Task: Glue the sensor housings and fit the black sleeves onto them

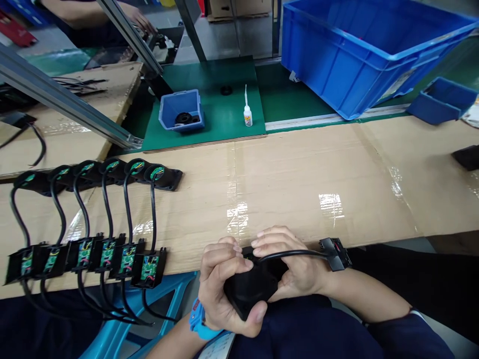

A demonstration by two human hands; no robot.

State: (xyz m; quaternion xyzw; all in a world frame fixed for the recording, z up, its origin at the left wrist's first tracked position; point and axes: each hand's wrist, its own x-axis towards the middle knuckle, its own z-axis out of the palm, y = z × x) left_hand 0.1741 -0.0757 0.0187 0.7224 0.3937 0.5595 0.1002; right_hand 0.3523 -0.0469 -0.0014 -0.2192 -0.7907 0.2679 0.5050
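Close to my body, past the front edge of the bench, both hands grip one black plastic housing point(251, 285). My left hand point(224, 284) wraps its near side, thumb below and fingers over the top. My right hand point(292, 264) holds the far right side, its fingertips near the top. From the housing a black cable point(292, 253) runs right across my right hand to a small black box point(335, 254), which hangs over my right wrist with wires showing inside. What lies under my fingers at the top of the housing is hidden.
At left stand several similar black housings point(162, 177), cabled to open boxes with green circuit boards point(149, 268). Behind are a small blue bin point(182, 110), a white dropper bottle point(247, 115), a black ring point(226, 90) and a large blue crate point(337, 65). A co-worker's hand point(136, 19) shows at upper left.
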